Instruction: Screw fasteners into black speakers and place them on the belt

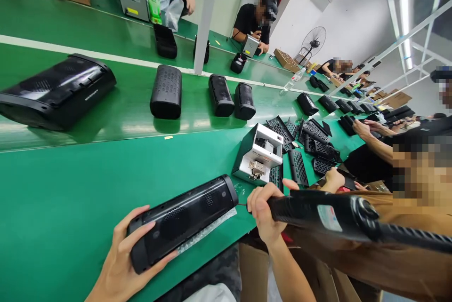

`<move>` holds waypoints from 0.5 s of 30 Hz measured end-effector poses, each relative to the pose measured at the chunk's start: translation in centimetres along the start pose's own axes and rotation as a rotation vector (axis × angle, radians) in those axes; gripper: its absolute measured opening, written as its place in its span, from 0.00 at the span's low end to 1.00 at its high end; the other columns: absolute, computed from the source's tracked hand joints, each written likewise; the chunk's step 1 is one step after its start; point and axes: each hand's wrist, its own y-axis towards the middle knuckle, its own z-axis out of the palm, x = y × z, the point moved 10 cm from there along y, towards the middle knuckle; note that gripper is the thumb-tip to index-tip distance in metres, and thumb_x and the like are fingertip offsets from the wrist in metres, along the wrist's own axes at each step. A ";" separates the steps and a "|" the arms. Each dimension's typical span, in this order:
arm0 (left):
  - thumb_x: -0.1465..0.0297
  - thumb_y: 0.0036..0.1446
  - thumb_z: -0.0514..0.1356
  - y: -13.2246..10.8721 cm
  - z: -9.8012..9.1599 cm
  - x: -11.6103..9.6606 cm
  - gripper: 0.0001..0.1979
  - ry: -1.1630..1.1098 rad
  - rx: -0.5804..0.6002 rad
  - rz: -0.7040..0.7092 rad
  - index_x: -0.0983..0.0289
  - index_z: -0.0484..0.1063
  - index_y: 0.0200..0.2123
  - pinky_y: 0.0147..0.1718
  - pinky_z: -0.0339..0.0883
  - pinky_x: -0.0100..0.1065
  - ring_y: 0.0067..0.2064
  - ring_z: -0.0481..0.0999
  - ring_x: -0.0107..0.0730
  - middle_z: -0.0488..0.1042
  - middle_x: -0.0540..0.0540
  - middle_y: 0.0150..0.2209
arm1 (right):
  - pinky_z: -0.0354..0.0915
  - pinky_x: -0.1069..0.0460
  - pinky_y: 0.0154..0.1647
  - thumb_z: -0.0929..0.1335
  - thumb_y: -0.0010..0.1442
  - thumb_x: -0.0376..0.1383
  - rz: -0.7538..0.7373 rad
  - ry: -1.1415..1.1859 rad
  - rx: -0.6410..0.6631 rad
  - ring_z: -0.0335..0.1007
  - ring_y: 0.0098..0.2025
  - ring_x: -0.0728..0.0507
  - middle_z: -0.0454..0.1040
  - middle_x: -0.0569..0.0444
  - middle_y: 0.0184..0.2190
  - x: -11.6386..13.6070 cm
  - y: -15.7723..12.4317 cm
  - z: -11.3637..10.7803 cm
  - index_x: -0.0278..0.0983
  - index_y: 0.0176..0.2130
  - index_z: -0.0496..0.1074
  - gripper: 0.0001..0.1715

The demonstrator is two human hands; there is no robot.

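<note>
A long black speaker housing (183, 219) lies on the green bench near its front edge, resting on a strip of bubble wrap (208, 230). My left hand (122, 255) grips its near left end, fingers wrapped over the top. My right hand (263, 210) is closed around a black electric screwdriver (325, 215), held level with its tip against the housing's right end. The screwdriver's coiled cable (416, 238) runs off to the right.
A white screw dispenser (259, 154) stands just beyond, beside a pile of black grille panels (307, 144). Several black speakers (165, 91) lie on the conveyor belt (106, 118). Other workers sit at my right and across the belt; a fan (312, 41) stands far back.
</note>
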 end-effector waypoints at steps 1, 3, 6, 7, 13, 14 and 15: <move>0.63 0.68 0.75 0.0 0.1 0.3 0.37 -0.005 0.005 0.002 0.45 0.64 0.73 0.59 0.85 0.72 0.72 0.76 0.66 0.67 0.67 0.75 | 0.69 0.55 0.21 0.74 0.79 0.43 -0.002 0.009 -0.020 0.57 0.18 0.50 0.65 0.69 0.26 0.8 0.5 -0.4 0.54 0.63 0.68 0.19; 0.62 0.67 0.75 0.1 0.3 0.7 0.38 -0.001 0.014 0.016 0.47 0.64 0.74 0.59 0.85 0.72 0.72 0.76 0.67 0.67 0.68 0.75 | 0.70 0.54 0.20 0.75 0.78 0.49 -0.021 0.015 -0.053 0.60 0.17 0.49 0.65 0.68 0.24 3.0 2.0 -1.4 0.46 0.48 0.73 0.13; 0.61 0.66 0.76 0.2 0.2 0.8 0.40 0.022 -0.009 0.052 0.46 0.63 0.75 0.60 0.85 0.72 0.72 0.77 0.67 0.68 0.67 0.75 | 0.70 0.53 0.20 0.75 0.77 0.54 -0.088 -0.070 -0.152 0.63 0.16 0.50 0.64 0.65 0.20 5.5 5.5 -4.0 0.42 0.29 0.66 0.31; 0.61 0.66 0.76 0.3 0.1 0.9 0.41 0.024 -0.018 0.059 0.45 0.63 0.76 0.60 0.85 0.72 0.72 0.78 0.66 0.68 0.66 0.75 | 0.70 0.53 0.21 0.76 0.76 0.54 -0.107 -0.112 -0.193 0.64 0.16 0.50 0.64 0.65 0.19 5.6 6.8 -4.8 0.42 0.28 0.65 0.33; 0.59 0.66 0.76 0.3 0.4 1.3 0.39 0.020 -0.029 0.050 0.46 0.65 0.75 0.59 0.86 0.70 0.72 0.78 0.68 0.68 0.66 0.75 | 0.67 0.54 0.19 0.81 0.67 0.47 -0.026 -0.197 -0.277 0.64 0.15 0.50 0.69 0.71 0.24 -1.4 11.6 -6.3 0.45 0.54 0.68 0.26; 0.57 0.66 0.76 0.2 0.4 1.2 0.39 0.021 -0.040 0.057 0.46 0.65 0.74 0.58 0.86 0.69 0.71 0.78 0.68 0.69 0.66 0.75 | 0.66 0.54 0.19 0.80 0.67 0.45 -0.006 -0.190 -0.279 0.64 0.15 0.50 0.69 0.72 0.24 -2.4 11.5 -6.2 0.45 0.56 0.67 0.28; 0.56 0.67 0.75 0.2 0.4 1.2 0.38 0.016 -0.047 0.054 0.46 0.65 0.74 0.58 0.86 0.69 0.72 0.78 0.68 0.69 0.66 0.76 | 0.66 0.54 0.19 0.80 0.67 0.44 0.017 -0.179 -0.273 0.64 0.16 0.50 0.68 0.72 0.24 -3.2 11.2 -6.2 0.44 0.57 0.67 0.28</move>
